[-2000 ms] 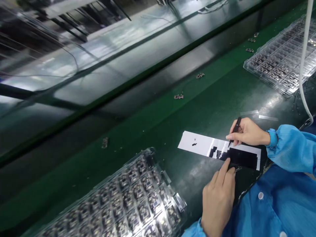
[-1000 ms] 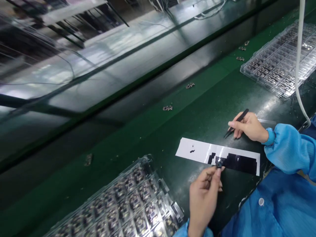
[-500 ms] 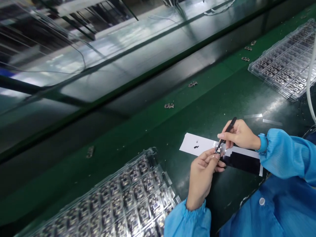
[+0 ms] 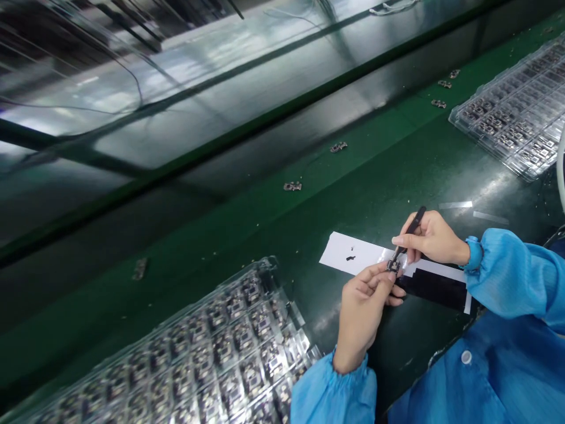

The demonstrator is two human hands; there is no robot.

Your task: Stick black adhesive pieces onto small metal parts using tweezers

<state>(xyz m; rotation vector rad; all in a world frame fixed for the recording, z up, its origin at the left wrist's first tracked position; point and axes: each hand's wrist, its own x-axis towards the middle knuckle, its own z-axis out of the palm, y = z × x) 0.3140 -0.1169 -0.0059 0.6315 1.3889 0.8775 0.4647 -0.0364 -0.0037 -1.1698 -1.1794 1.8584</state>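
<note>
Between the thumb and fingers of my left hand is a small electronic part, dark with metallic patches. My right hand is closed on black tweezers, whose tips reach down to the part. Both hands are over a white sheet that carries a small black piece on its left side. A black rectangular sheet covers the right part of it.
A clear tray full of small parts lies at the lower left, another tray at the upper right. Loose parts are scattered on the green surface. Two thin strips lie beyond my right hand. A white cable hangs at the right edge.
The view has shifted slightly. The part in my left hand has tilted and looks darker, with the tweezer tips still at it. Both hands keep their hold.
</note>
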